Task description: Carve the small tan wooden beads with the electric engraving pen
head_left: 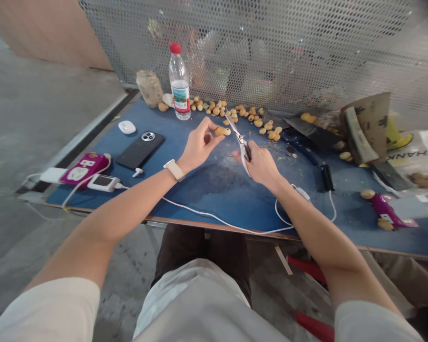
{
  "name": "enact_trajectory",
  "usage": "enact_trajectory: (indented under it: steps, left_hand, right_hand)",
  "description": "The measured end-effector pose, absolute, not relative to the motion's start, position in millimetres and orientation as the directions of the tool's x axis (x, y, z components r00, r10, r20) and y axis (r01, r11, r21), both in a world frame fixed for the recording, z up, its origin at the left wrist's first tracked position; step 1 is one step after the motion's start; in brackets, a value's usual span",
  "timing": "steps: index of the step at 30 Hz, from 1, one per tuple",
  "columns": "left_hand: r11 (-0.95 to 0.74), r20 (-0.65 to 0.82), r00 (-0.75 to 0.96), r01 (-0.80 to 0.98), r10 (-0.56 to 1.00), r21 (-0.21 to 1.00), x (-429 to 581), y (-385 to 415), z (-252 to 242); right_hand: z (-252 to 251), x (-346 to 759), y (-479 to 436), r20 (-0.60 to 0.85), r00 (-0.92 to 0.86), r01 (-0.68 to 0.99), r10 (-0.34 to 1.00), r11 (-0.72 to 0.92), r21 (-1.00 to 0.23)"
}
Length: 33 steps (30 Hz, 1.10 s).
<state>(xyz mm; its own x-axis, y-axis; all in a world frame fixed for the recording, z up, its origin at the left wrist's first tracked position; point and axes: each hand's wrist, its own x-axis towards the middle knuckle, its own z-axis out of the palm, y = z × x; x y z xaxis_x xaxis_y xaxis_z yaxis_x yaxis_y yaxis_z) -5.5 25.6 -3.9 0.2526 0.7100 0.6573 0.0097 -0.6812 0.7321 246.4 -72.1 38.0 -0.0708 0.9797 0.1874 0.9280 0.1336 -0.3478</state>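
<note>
My left hand (199,142), with a pale watch band (174,170) on its wrist, pinches a small tan gourd-like piece (221,131) between thumb and fingertips. A dark spot shows on the end that faces right. My right hand (263,164) is wrapped around the handles of metal shears (239,138), whose blades point up and away from me. The blade tips are close to the gourd-like piece, and I cannot tell whether they touch anything. Behind both hands, many similar tan pieces (217,110) lie in a row along the back of the blue table (214,194).
A red-capped water bottle (180,90) stands at the back. On the left are a phone (141,149), an earbud case (127,127) and a magenta power strip (82,170). A white cable (207,213) crosses the front edge. Cardboard (369,128) and plastic bags (421,156) fill the right.
</note>
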Motion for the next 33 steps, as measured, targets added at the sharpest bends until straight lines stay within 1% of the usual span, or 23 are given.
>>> enact_trajectory:
  steps: [8, 11, 15, 20, 25, 27, 30, 33]
  left_hand:
    - [-0.676, 0.665, 0.189, -0.011, 0.722, 0.737, -5.3, 32.5, -12.5]
    - [-0.664, 0.658, 0.179, -0.032, 0.732, 0.747, -0.9, 31.9, -13.4]
    - [-0.683, 0.674, 0.196, -0.027, 0.712, 0.730, 2.5, 30.3, -12.6]
    - [-0.686, 0.671, 0.247, -0.032, 0.699, 0.727, 2.7, 25.0, -5.6]
    - [-0.698, 0.683, 0.246, -0.035, 0.688, 0.715, 0.0, 23.9, 0.9]
    - [-0.659, 0.644, 0.268, -0.042, 0.716, 0.751, -1.4, 24.2, 1.5]
    - [-0.555, 0.555, 0.293, -0.091, 0.779, 0.827, -2.1, 22.9, 2.6]
    - [-0.488, 0.510, 0.284, -0.150, 0.812, 0.860, -0.1, 20.1, 6.2]
  right_hand:
    - [38.8, 239.4, -79.4, 0.164, -0.138, 0.935, 0.977, 0.183, -0.302]
    - [38.1, 237.3, -80.4, 0.149, -0.136, 0.940, 0.979, 0.175, -0.294]
    - [37.2, 236.3, -78.8, 0.154, -0.120, 0.943, 0.981, 0.161, -0.290]
    - [37.7, 238.6, -76.0, 0.160, -0.117, 0.935, 0.980, 0.163, -0.315]
    - [37.4, 242.7, -72.1, 0.169, -0.123, 0.919, 0.978, 0.176, -0.352]
    - [36.8, 243.1, -70.9, 0.164, -0.116, 0.920, 0.980, 0.168, -0.353]
    - [35.3, 243.1, -69.9, 0.159, -0.102, 0.923, 0.982, 0.153, -0.354]
    - [34.1, 244.0, -69.0, 0.166, -0.083, 0.920, 0.983, 0.140, -0.367]
